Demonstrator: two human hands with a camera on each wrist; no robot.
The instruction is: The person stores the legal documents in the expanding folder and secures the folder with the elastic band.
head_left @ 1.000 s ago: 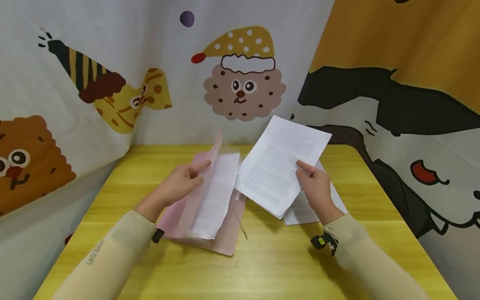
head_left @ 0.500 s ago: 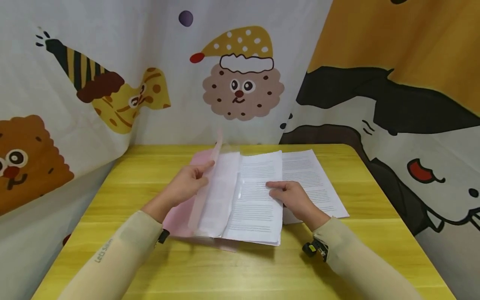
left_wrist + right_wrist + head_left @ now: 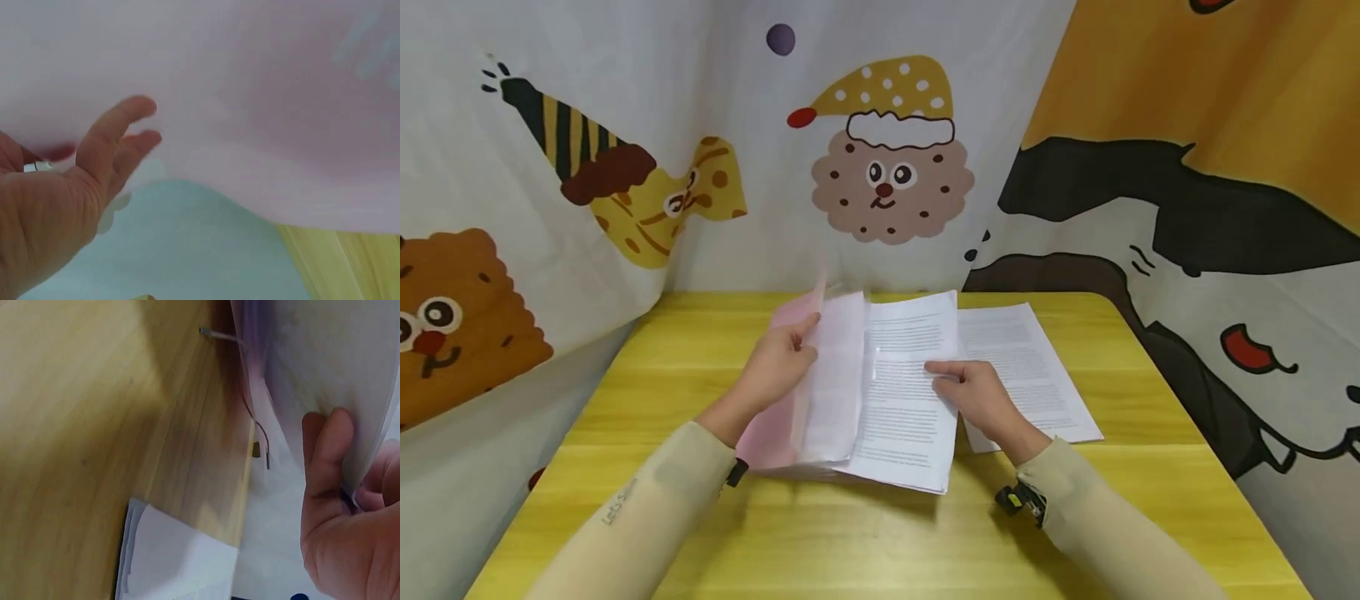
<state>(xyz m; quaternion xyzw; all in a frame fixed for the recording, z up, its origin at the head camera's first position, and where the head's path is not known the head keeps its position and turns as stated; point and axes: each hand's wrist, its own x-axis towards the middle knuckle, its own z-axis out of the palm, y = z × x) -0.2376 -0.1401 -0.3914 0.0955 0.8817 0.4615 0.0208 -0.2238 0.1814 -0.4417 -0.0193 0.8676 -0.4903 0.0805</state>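
A pink folder (image 3: 767, 433) stands partly opened at the middle of the table, its cover lifted. My left hand (image 3: 771, 362) holds that cover near its edge; in the left wrist view the pink sheet spreads behind my fingers (image 3: 125, 115). Inside the folder is a whitish, translucent-looking leaf (image 3: 835, 375). A stack of printed paper (image 3: 898, 417) lies partly under this leaf, its right part showing. My right hand (image 3: 981, 396) pinches the stack's right edge, with fingers on both faces in the right wrist view. How far the stack reaches into the folder is hidden.
More printed sheets (image 3: 1037, 375) lie on the yellow wooden table (image 3: 880, 550), right of the folder and partly behind my right hand. A thin bent cord or strip (image 3: 250, 412) hangs by the folder. A cartoon-print curtain (image 3: 715, 250) hangs behind the table.
My right hand has brought the printed stack left and down from above the loose sheets to the folder, straightening it. My left hand keeps the cover raised, and the folder has shifted slightly left.
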